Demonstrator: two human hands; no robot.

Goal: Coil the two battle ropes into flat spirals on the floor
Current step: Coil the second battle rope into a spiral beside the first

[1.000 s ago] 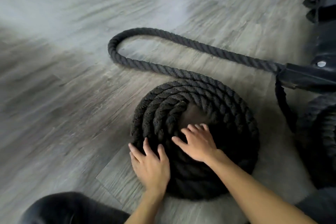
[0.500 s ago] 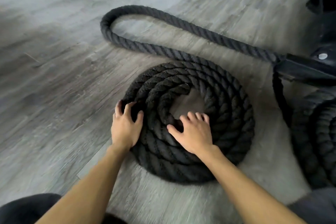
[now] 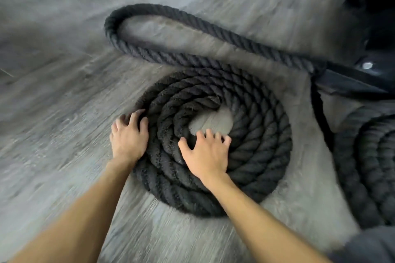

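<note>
On grey floor (image 3: pixel 53 96), both hands pressing rope spiral (image 3: pixel 252 156), seemingly flat

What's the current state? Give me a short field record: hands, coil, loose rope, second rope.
left hand: fingers curled on outer left edge of the coil
right hand: spread flat on inner turns, fingertips near the centre gap
coil: flat spiral on the floor, several turns, small open centre
loose rope: one uncoiled loop beyond the coil, running right to a black anchor
second rope: partly in view at right edge, appears coiled
</note>
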